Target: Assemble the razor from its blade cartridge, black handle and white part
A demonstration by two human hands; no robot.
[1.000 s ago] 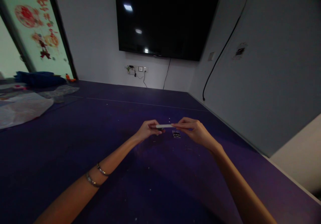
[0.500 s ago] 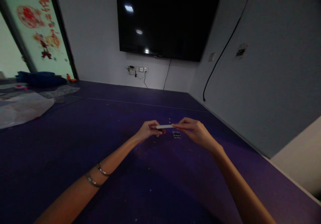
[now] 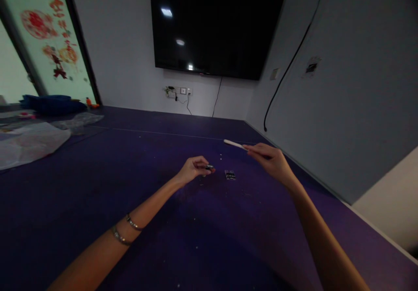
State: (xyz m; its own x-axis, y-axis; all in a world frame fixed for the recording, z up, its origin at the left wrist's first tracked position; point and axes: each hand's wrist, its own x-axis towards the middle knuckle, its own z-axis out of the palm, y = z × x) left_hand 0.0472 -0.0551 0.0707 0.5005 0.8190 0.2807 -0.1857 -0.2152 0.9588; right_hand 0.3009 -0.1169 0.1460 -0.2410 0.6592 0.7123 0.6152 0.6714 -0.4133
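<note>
My left hand (image 3: pixel 193 170) is closed on a small dark piece with a silvery top and an orange-red edge (image 3: pixel 210 168); its kind is too small to tell. My right hand (image 3: pixel 268 160) pinches one end of a slim white stick (image 3: pixel 232 143), which points left and slightly up, above the purple surface and apart from the left hand. Between and below the two hands, a small dark square piece with light markings (image 3: pixel 230 175) lies flat on the surface. Two tiny white bits (image 3: pixel 221 156) lie just beyond it.
The purple surface (image 3: pixel 156 247) carries scattered specks. Clear plastic sheeting (image 3: pixel 35 141) and a blue cloth-like heap (image 3: pixel 52 104) lie at the far left. A black cable (image 3: pixel 287 71) hangs down the right wall, and a television (image 3: pixel 217 28) is mounted on the wall ahead.
My right hand has moved right and upward with the white stick, away from my left hand. The small piece in my left hand now shows. My left hand has hardly moved.
</note>
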